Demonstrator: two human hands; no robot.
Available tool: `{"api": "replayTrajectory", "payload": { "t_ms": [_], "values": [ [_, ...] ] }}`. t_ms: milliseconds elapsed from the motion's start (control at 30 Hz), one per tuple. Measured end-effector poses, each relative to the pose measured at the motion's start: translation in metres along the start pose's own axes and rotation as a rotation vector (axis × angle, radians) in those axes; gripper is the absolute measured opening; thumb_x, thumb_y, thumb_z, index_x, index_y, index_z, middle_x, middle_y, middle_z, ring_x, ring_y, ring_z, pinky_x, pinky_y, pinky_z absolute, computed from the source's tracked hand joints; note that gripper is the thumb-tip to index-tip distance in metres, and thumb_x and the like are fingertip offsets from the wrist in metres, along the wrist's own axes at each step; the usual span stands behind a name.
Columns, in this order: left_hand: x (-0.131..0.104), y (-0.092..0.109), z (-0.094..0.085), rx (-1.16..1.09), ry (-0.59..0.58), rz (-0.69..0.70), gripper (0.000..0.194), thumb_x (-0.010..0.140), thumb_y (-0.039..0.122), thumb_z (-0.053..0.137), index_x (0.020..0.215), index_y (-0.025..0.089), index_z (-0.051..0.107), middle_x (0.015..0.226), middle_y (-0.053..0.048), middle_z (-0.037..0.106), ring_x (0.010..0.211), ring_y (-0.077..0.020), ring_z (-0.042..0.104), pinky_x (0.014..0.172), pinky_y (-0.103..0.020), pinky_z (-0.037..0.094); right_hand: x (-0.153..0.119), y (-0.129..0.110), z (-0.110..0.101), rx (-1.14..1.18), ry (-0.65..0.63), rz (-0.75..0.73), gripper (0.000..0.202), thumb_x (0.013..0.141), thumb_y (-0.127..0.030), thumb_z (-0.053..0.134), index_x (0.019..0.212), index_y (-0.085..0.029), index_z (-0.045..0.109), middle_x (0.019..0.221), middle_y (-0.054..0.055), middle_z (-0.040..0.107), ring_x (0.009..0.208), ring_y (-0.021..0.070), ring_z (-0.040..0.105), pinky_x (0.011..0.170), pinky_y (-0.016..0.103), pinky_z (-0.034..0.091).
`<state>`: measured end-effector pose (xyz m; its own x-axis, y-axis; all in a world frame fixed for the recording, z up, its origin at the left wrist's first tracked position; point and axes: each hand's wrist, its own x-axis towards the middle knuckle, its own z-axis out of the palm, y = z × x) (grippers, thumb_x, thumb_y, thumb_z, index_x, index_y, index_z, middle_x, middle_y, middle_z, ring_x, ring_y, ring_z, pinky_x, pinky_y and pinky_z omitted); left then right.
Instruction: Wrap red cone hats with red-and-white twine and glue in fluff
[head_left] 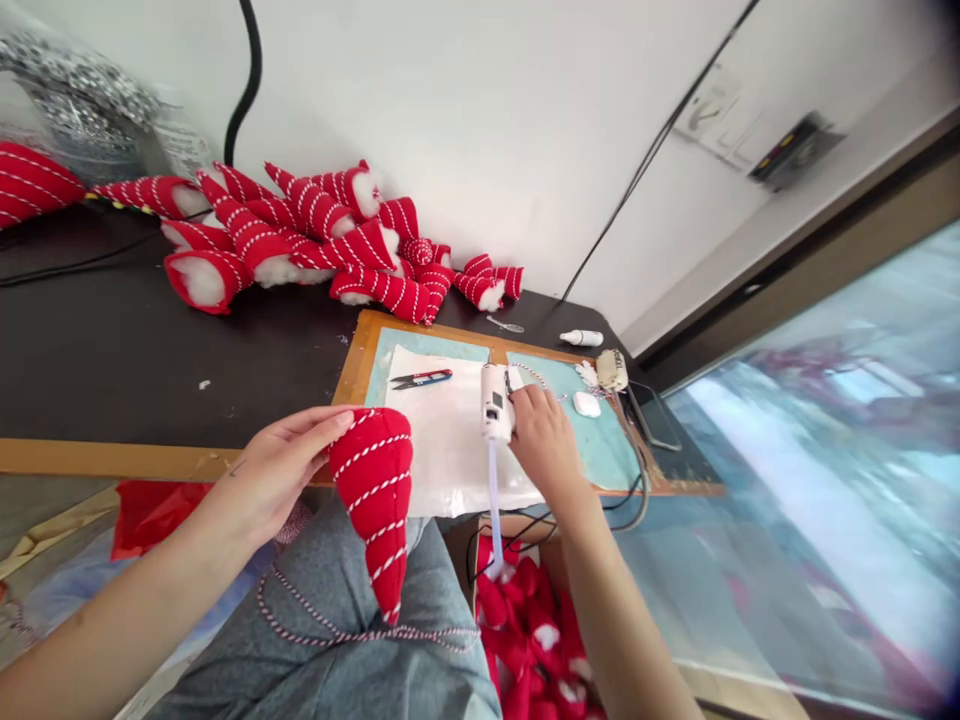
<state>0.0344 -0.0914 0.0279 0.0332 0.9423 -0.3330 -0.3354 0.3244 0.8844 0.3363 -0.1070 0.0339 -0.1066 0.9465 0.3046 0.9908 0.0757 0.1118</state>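
Note:
My left hand (277, 470) pinches the wide end of a red stuffed cone (375, 480) wound with red-and-white twisted cord. The cone hangs point down above my lap, with loose cord (337, 635) lying across my jeans below it. My right hand (546, 435) is closed round a white glue gun (495, 400) over the work mat; a long translucent glue stick (494, 510) sticks out of its rear toward me. White sheeting (442, 440) covers part of the mat, and thread snips (421, 379) with red and blue handles rest on it.
Several red striped cones with white stuffing (300, 230) are heaped against the wall. A box of red pieces (532, 620) stands below the table edge. On the right are a white bottle (581, 338), a white case (586, 404), a phone (654, 415) and cables.

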Motion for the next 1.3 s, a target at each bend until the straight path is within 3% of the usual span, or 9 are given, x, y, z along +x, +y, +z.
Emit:
{"api": "replayTrajectory", "payload": {
  "t_ms": [167, 333, 467, 567, 700, 800, 900, 1033, 1300],
  "values": [
    [0.007, 0.006, 0.005, -0.147, 0.042, 0.015, 0.022, 0.070, 0.016, 0.094, 0.083, 0.019, 0.078, 0.083, -0.002, 0.082, 0.072, -0.0137, 0.074, 0.065, -0.018, 0.062, 0.055, 0.039, 0.020, 0.037, -0.145, -0.065, 0.026, 0.087, -0.010, 0.077, 0.110, -0.014, 0.065, 0.119, 0.019, 0.068, 0.114, 0.0372, 0.063, 0.102, 0.049, 0.051],
    [0.005, 0.005, 0.017, -0.297, 0.134, 0.002, 0.025, 0.081, 0.006, 0.085, 0.082, 0.021, 0.066, 0.079, 0.003, 0.078, 0.068, -0.0095, 0.072, 0.066, -0.014, 0.062, 0.045, 0.040, 0.020, 0.123, -0.160, -0.051, 0.042, 0.089, -0.025, 0.083, 0.126, -0.015, 0.065, 0.132, 0.020, 0.067, 0.130, 0.0383, 0.063, 0.111, 0.051, 0.051],
    [-0.006, 0.008, 0.032, -0.384, 0.166, -0.040, 0.022, 0.093, 0.008, 0.077, 0.082, 0.022, 0.064, 0.082, 0.003, 0.078, 0.071, -0.0090, 0.073, 0.068, -0.015, 0.062, 0.001, -0.004, 0.013, 0.634, 0.024, -0.081, 0.083, 0.094, -0.037, 0.079, 0.163, -0.025, 0.034, 0.165, 0.021, 0.044, 0.158, 0.0386, 0.040, 0.127, 0.063, 0.038],
    [-0.016, 0.007, 0.042, -0.407, 0.116, -0.071, 0.023, 0.094, 0.014, 0.078, 0.079, 0.021, 0.062, 0.081, 0.002, 0.078, 0.071, -0.0106, 0.074, 0.066, -0.016, 0.062, -0.021, -0.059, 0.009, 1.281, -0.010, -0.155, 0.123, 0.074, -0.059, 0.095, 0.169, -0.032, 0.022, 0.171, 0.017, 0.040, 0.159, 0.0380, 0.042, 0.131, 0.062, 0.035],
    [-0.019, -0.006, 0.041, -0.299, -0.016, -0.071, 0.019, 0.091, 0.031, 0.085, 0.095, 0.019, 0.071, 0.086, -0.002, 0.078, 0.077, -0.0145, 0.074, 0.070, -0.021, 0.063, -0.009, -0.102, 0.002, 1.665, 0.102, 0.118, 0.079, 0.082, -0.066, 0.085, 0.146, -0.029, 0.055, 0.150, 0.013, 0.064, 0.143, 0.0355, 0.060, 0.128, 0.059, 0.041],
    [-0.010, -0.016, 0.026, -0.163, -0.027, 0.035, 0.029, 0.088, 0.046, 0.086, 0.094, 0.021, 0.072, 0.090, -0.001, 0.075, 0.086, -0.0159, 0.072, 0.076, -0.022, 0.061, 0.014, -0.096, -0.001, 1.727, 0.110, 0.244, 0.052, 0.082, -0.063, 0.084, 0.115, -0.025, 0.068, 0.124, 0.010, 0.077, 0.122, 0.0348, 0.070, 0.118, 0.057, 0.051],
    [0.004, -0.009, 0.009, 0.015, 0.046, 0.305, 0.028, 0.087, 0.052, 0.084, 0.094, 0.026, 0.075, 0.104, -0.001, 0.076, 0.108, -0.0188, 0.070, 0.093, -0.022, 0.057, 0.031, -0.078, 0.000, 1.804, 0.038, 0.259, 0.048, 0.079, -0.057, 0.083, 0.112, -0.026, 0.068, 0.120, 0.007, 0.078, 0.121, 0.0335, 0.070, 0.116, 0.053, 0.051],
    [0.025, 0.025, 0.006, 0.298, -0.219, 0.466, 0.041, 0.085, 0.061, 0.080, 0.108, 0.028, 0.082, 0.124, -0.008, 0.079, 0.133, -0.0323, 0.064, 0.111, -0.034, 0.052, 0.047, -0.065, 0.004, 1.898, -0.153, 0.205, 0.062, 0.068, -0.041, 0.080, 0.127, -0.030, 0.065, 0.119, 0.003, 0.079, 0.109, 0.0308, 0.073, 0.103, 0.048, 0.058],
    [0.067, 0.050, 0.027, 0.272, -0.650, 0.081, 0.062, 0.057, 0.047, 0.101, 0.113, 0.029, 0.083, 0.117, -0.013, 0.083, 0.115, -0.0367, 0.077, 0.087, -0.036, 0.064, 0.087, -0.057, 0.005, 1.868, -0.410, -0.162, 0.076, 0.062, -0.034, 0.069, 0.137, -0.030, 0.056, 0.122, 0.004, 0.079, 0.103, 0.0308, 0.073, 0.096, 0.048, 0.058]
  ]
}}
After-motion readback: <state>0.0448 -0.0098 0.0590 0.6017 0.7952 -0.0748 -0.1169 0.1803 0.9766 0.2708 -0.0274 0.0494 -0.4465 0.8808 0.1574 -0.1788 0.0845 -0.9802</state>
